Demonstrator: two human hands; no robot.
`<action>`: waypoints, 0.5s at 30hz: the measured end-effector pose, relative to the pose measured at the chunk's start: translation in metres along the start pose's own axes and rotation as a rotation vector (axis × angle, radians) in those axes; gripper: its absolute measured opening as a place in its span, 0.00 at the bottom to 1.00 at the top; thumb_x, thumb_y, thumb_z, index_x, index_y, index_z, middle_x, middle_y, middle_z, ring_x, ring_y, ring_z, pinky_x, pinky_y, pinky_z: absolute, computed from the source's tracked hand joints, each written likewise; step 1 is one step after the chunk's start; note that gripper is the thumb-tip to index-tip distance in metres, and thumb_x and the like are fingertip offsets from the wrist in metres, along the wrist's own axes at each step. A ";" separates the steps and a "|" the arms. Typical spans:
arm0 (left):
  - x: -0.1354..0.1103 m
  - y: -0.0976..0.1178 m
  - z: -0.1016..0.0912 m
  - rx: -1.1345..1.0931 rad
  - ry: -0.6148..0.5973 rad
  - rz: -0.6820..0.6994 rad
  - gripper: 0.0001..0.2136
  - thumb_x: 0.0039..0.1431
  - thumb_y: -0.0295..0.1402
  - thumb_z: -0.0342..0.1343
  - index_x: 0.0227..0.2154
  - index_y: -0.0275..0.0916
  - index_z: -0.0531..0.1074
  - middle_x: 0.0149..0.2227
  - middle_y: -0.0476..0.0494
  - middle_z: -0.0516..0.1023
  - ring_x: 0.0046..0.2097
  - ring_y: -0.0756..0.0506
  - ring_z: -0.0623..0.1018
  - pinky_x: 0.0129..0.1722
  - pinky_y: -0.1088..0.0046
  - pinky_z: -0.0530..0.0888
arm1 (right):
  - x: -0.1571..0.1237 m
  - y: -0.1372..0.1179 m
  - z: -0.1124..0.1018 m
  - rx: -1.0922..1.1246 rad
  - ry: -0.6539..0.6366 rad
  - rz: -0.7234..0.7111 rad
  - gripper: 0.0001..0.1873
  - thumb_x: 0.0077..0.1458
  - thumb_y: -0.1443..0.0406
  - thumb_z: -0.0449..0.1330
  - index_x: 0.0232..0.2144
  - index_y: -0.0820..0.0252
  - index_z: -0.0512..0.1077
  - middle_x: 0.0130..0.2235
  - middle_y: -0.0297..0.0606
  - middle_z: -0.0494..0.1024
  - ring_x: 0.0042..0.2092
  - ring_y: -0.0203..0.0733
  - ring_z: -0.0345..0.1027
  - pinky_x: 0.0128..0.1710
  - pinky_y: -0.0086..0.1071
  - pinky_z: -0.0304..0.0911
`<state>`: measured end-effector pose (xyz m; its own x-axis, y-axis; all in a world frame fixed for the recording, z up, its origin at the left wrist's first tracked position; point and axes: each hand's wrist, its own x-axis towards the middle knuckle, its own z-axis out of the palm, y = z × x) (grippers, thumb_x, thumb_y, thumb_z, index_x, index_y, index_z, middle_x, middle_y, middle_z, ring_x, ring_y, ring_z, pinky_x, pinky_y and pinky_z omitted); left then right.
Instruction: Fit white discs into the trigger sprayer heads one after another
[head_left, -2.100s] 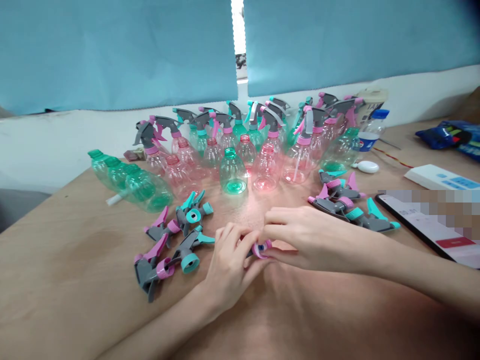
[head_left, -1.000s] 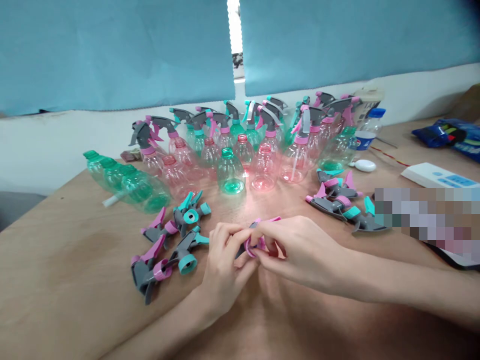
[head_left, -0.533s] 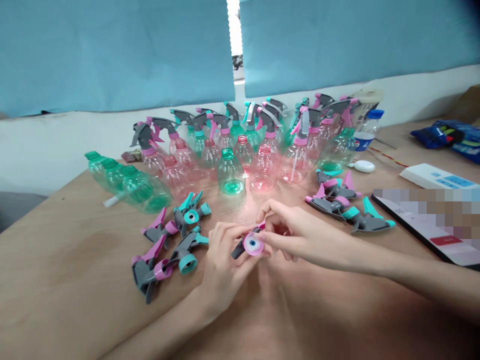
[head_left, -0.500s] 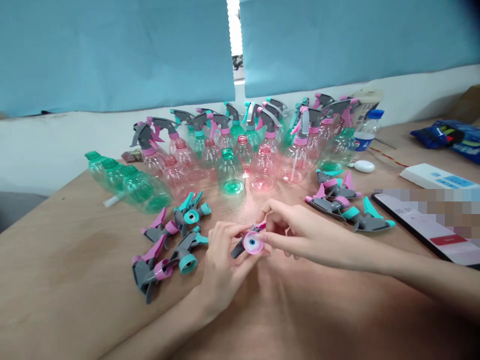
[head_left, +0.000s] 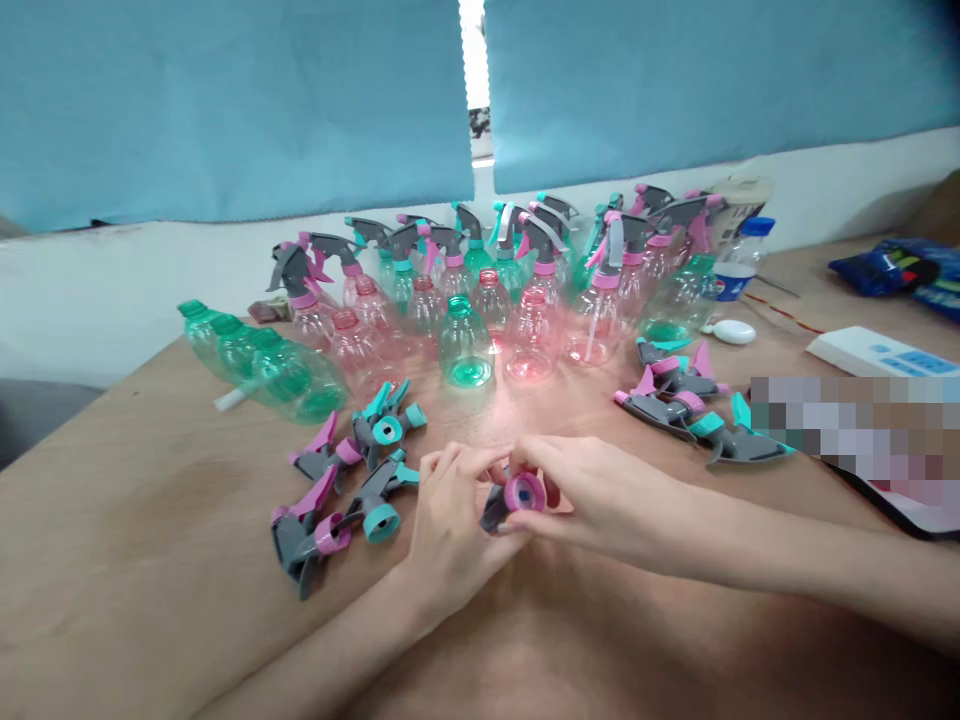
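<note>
Steadying a grey plastic trigger sprayer head [head_left: 513, 497] just below centre, toward six o'clock, the left hand [head_left: 454, 510] curls around its body while the right hand [head_left: 581, 485] pinches its round pink collar [head_left: 523, 493], closed to its width. At twelve o'clock, many translucent pink or green plastic bottles [head_left: 592, 335] already wear heads; several bare-necked bottles [head_left: 465, 350] don't. Loose grey heads [head_left: 379, 495] at nine and two look unfitted.

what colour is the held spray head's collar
The collar is pink, seen best in the head view.

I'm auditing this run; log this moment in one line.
left hand: holds spray head; right hand: grips pink collar; ahead: open green bottle
</note>
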<state>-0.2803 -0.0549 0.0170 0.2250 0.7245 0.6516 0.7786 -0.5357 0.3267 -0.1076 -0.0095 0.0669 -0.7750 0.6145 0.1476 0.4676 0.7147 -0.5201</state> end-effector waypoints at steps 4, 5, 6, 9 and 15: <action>0.000 0.008 -0.001 -0.030 -0.120 -0.109 0.29 0.47 0.38 0.65 0.49 0.41 0.58 0.39 0.45 0.73 0.41 0.41 0.72 0.42 0.62 0.63 | 0.004 0.008 -0.010 -0.099 -0.021 0.038 0.04 0.50 0.68 0.59 0.30 0.59 0.66 0.28 0.31 0.72 0.28 0.35 0.64 0.24 0.28 0.51; 0.001 0.010 -0.002 -0.044 -0.145 -0.149 0.29 0.46 0.38 0.65 0.49 0.41 0.58 0.42 0.43 0.72 0.44 0.40 0.72 0.44 0.61 0.63 | 0.004 0.012 -0.013 -0.132 -0.019 0.045 0.04 0.50 0.69 0.59 0.29 0.59 0.65 0.27 0.31 0.72 0.27 0.35 0.64 0.24 0.28 0.50; 0.001 0.011 -0.003 -0.059 -0.166 -0.192 0.28 0.47 0.39 0.64 0.49 0.40 0.59 0.44 0.42 0.72 0.46 0.40 0.71 0.46 0.59 0.63 | 0.004 0.017 -0.015 -0.165 -0.017 0.050 0.03 0.50 0.69 0.58 0.29 0.59 0.66 0.27 0.31 0.72 0.27 0.35 0.63 0.23 0.28 0.50; 0.005 0.011 -0.007 -0.111 -0.218 -0.303 0.19 0.55 0.40 0.58 0.46 0.40 0.62 0.46 0.42 0.69 0.49 0.40 0.69 0.49 0.59 0.64 | 0.002 0.035 -0.023 -0.228 -0.013 0.045 0.08 0.50 0.69 0.57 0.36 0.58 0.69 0.31 0.33 0.73 0.29 0.37 0.66 0.25 0.28 0.53; 0.011 0.009 -0.025 -0.155 -0.357 -0.306 0.09 0.64 0.38 0.47 0.40 0.40 0.67 0.42 0.44 0.69 0.47 0.43 0.70 0.47 0.62 0.67 | -0.021 0.076 -0.049 -0.302 0.037 0.071 0.08 0.54 0.62 0.57 0.37 0.56 0.72 0.32 0.36 0.75 0.30 0.39 0.67 0.29 0.31 0.60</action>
<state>-0.2856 -0.0624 0.0444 0.2075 0.9473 0.2439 0.7503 -0.3141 0.5818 -0.0351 0.0480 0.0651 -0.7223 0.6743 0.1537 0.6296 0.7331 -0.2573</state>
